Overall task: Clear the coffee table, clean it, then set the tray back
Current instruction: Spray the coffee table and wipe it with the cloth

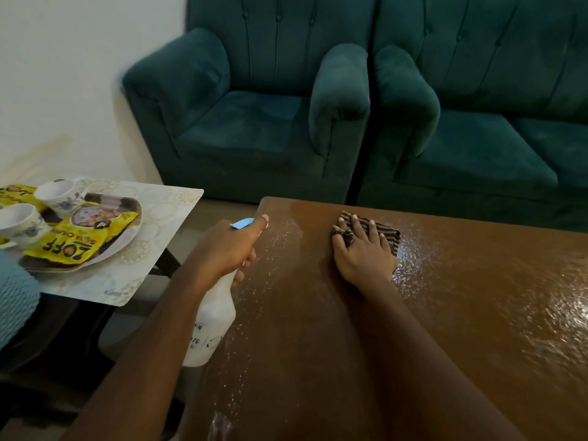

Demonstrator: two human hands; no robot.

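Note:
The brown coffee table (461,313) is wet with spray droplets across its top. My right hand (361,249) lies flat with spread fingers on a striped cloth (388,235) near the table's far left corner. My left hand (227,246) grips the neck of a white spray bottle (213,326) with a blue trigger, held over the table's left edge. The tray (105,253) sits on a side table (152,237) to the left, carrying two cups (59,192) and yellow snack packets (79,240).
Two dark green sofas (254,122) stand just beyond the coffee table. A narrow gap of floor separates the coffee table from the side table. A light blue knitted cloth (16,300) shows at the left edge.

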